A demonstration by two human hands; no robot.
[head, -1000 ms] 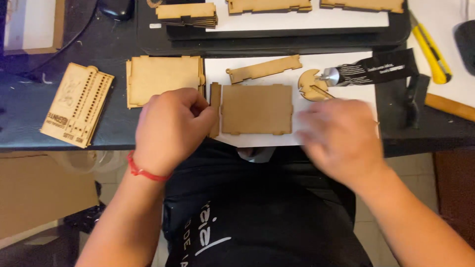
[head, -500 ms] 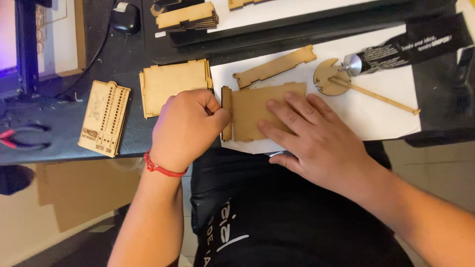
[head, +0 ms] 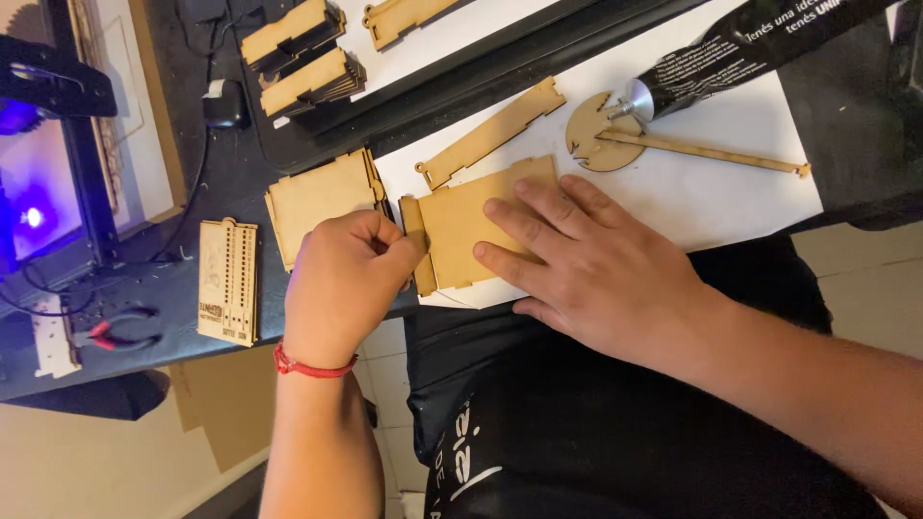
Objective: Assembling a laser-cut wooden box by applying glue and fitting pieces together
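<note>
Left hand curled, pinching narrow wooden strip against edge of flat wooden panel on white sheet; right hand spread flat, pressing panel down; glue tube well apart.

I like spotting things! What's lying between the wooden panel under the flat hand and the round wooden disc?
In the head view, between the panel under the right hand and the disc, only bare white paper shows.
</note>
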